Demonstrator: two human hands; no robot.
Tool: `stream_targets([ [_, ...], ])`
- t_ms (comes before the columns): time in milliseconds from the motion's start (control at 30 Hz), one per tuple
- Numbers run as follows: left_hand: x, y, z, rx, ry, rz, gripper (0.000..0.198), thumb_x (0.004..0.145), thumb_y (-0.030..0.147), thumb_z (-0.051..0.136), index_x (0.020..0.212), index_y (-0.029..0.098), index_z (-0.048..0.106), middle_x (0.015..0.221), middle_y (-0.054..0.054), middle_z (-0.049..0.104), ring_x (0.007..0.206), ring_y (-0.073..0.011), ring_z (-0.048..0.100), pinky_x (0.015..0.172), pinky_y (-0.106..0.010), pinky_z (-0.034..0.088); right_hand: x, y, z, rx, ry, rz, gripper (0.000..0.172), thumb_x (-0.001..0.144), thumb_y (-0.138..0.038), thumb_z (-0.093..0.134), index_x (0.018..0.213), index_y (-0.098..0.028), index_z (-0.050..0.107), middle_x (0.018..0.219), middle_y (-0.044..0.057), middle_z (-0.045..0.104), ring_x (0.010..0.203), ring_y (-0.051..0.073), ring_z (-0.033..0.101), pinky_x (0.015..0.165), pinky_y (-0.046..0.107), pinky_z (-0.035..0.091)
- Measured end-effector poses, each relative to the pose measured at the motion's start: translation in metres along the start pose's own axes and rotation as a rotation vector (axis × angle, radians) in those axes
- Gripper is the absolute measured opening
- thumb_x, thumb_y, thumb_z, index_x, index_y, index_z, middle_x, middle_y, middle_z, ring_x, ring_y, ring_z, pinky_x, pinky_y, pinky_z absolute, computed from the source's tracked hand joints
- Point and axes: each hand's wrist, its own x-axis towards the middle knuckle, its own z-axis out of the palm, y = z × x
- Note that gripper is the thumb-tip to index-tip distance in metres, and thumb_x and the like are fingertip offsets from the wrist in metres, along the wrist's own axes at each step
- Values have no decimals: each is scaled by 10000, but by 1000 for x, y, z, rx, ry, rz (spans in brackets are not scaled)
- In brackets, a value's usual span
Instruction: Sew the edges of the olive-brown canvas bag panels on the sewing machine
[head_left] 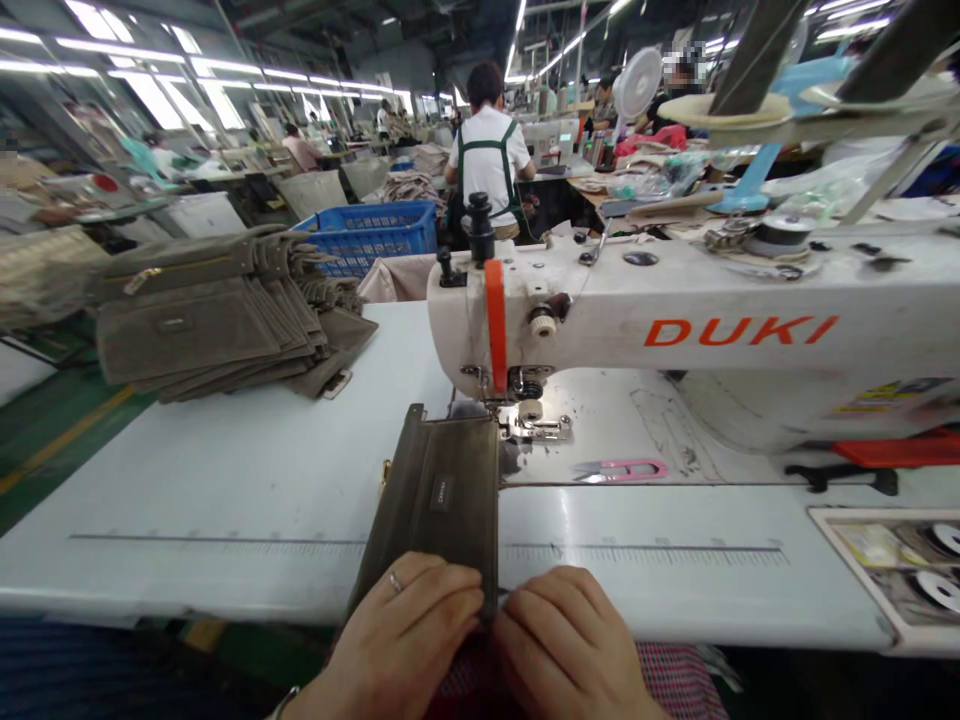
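An olive-brown bag piece (457, 480) with a small label lies lengthwise on the sewing table, its far right corner by the presser foot (532, 425) of the sewing machine (675, 300). A gold zipper pull (385, 472) shows at its left side. My left hand (412, 635), with a ring on one finger, is closed on the near end of the piece. At the near right corner, my right hand (566, 640) is closed in a pinch, its fingertips close to the left ones. What lies between its fingertips is mostly hidden.
Stacked bag pieces (217, 320) lie at left, with a blue crate (367, 238) behind. Pink thread snips (622, 469) rest on the machine bed. A tray of bobbins (900, 560) sits at right. A person (491, 150) in a white top works ahead, facing away.
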Motion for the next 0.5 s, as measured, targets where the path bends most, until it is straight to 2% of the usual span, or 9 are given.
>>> stream_targets([
  [133, -3, -2, 2, -76, 5, -13, 254, 992, 105, 379, 1006, 142, 629, 937, -51, 719, 836, -149, 655, 788, -246, 548, 6, -3, 2, 21, 26, 41, 165, 872, -64, 536, 930, -142, 669, 744, 37, 674, 683, 164, 584, 638, 310, 468],
  [200, -4, -4, 2, -82, -30, -6, 254, 984, 108, 393, 1022, 141, 642, 972, -59, 716, 842, -163, 649, 790, -264, 550, 7, -4, 1, 25, 46, 53, 164, 874, -69, 536, 920, -153, 670, 714, 32, 666, 651, 156, 579, 605, 302, 459],
  [300, -5, -8, 1, -17, -75, 75, 276, 979, 99, 392, 1033, 136, 660, 995, -64, 719, 847, -179, 645, 784, -293, 551, 8, -4, 0, 27, 66, 51, 139, 879, -80, 556, 862, -162, 667, 675, 22, 653, 620, 150, 577, 581, 296, 454],
  [367, -7, -9, 3, 28, -42, 114, 284, 981, 99, 388, 1015, 123, 670, 984, -68, 720, 828, -179, 638, 763, -296, 546, 7, -3, 3, 26, 74, 67, 140, 888, -84, 562, 828, -159, 664, 703, 27, 665, 643, 154, 590, 597, 296, 467],
  [500, -16, -8, 11, 132, 10, 115, 269, 967, 72, 413, 1001, 119, 675, 958, -49, 715, 820, -167, 625, 771, -280, 525, 2, 0, 23, -35, 278, 86, 209, 946, -110, 509, 859, -153, 694, 850, 28, 721, 761, 163, 634, 679, 293, 501],
])
